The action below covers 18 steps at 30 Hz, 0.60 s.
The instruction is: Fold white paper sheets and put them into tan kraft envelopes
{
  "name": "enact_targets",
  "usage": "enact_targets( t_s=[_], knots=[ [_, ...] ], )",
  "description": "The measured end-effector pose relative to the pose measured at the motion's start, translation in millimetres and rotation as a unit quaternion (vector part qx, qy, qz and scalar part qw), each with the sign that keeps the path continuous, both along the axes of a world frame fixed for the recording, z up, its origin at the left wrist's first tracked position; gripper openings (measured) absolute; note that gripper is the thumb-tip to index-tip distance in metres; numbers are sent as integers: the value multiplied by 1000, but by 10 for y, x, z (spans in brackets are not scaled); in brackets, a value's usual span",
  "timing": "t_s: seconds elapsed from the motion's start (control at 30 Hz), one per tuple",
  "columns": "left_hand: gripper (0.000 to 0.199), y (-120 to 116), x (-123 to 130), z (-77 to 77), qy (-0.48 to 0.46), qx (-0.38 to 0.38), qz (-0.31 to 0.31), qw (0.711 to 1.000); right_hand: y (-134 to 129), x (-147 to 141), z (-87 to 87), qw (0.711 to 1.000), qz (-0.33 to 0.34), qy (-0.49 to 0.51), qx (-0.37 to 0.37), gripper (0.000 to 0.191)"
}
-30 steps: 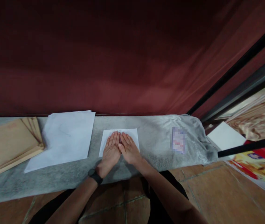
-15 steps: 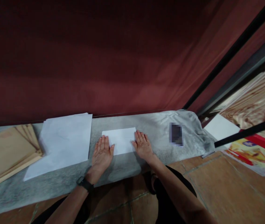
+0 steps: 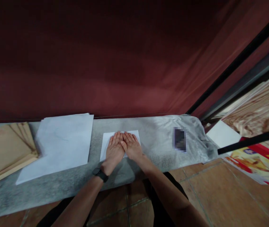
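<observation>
A small white sheet of paper (image 3: 104,146), which looks folded, lies on a bench covered with grey cloth (image 3: 153,135). My left hand (image 3: 115,147) rests flat on the middle of it, fingers stretched out, a dark watch on the wrist. Right beside it, my right hand (image 3: 132,146) also presses flat on the paper, its thumb touching or overlapping the left hand. Most of the paper is hidden beneath both palms. To the left lies a stack of larger white paper sheets (image 3: 65,142).
Brown paper envelopes or bags (image 3: 4,148) lie at the far left, over the white stack's edge. A blurred-out dark object (image 3: 179,139) sits to the right. A red curtain-like wall (image 3: 101,78) rises behind. Black bars (image 3: 250,140) and a colourful box (image 3: 260,162) are at right.
Both hands have slid inward from the paper's left and right edges and now meet over its middle. The camera view has shifted slightly.
</observation>
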<state>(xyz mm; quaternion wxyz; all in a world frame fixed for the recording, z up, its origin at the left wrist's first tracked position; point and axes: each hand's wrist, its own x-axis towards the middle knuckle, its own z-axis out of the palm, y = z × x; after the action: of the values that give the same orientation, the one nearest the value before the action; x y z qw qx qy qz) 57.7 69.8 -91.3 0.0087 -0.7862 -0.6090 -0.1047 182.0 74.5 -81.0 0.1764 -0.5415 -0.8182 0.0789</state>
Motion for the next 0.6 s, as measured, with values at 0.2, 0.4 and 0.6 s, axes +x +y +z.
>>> enact_targets(
  t_s=[0.2, 0.4, 0.6],
  knots=[
    [61, 5, -150, -92, -8, 29, 32, 999, 25, 143, -90, 998, -26, -31, 41, 53],
    [66, -3, -369, -96, -23, 36, 80, 996, 28, 440, -133, 994, -82, -56, 54, 61],
    [71, -83, -616, -164, -35, 51, 86, 994, 1, 618, -148, 990, -106, -70, 60, 59]
  ],
)
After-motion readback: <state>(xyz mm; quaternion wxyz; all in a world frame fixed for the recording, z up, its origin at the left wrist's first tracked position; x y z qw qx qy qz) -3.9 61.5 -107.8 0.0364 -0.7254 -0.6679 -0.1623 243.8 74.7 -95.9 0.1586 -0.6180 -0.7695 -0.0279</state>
